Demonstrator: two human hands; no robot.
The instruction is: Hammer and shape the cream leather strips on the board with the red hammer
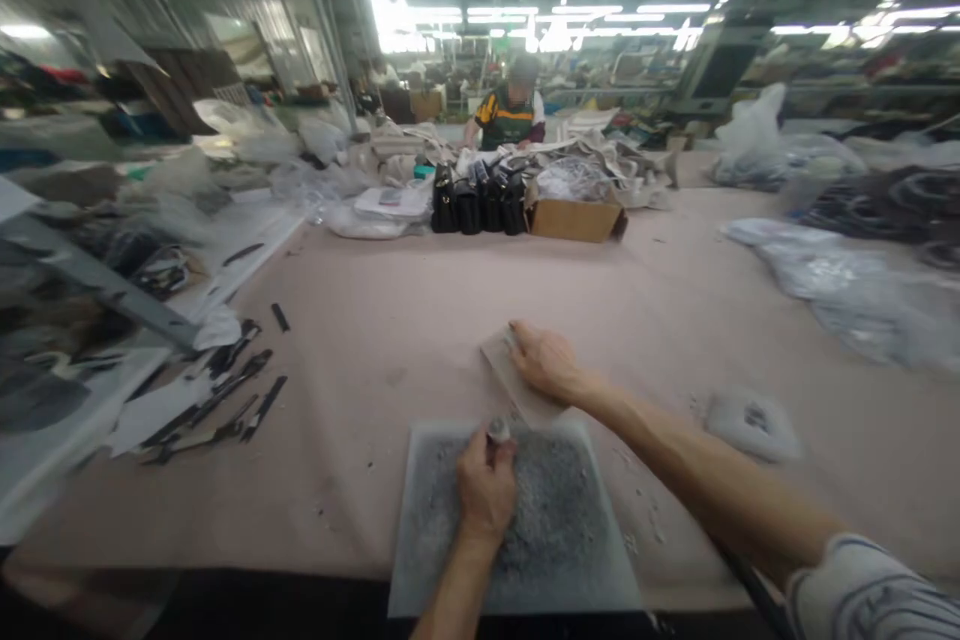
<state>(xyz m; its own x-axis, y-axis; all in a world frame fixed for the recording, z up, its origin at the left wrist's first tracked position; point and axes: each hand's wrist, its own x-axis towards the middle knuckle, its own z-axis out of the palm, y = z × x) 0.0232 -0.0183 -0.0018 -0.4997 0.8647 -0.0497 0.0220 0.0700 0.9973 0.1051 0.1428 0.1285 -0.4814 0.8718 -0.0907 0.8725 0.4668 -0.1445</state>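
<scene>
My left hand is closed around a small grey tool whose tip points up and away, over a scuffed white cutting board at the table's near edge. My right hand lies flat, fingers spread, on a beige piece of material just beyond the board's far edge. The piece's near end overlaps the board.
Black strips lie at the left. A small grey pad sits to the right. Far across the pink table stand black bags, a cardboard box and a seated person. Plastic bags pile at the right.
</scene>
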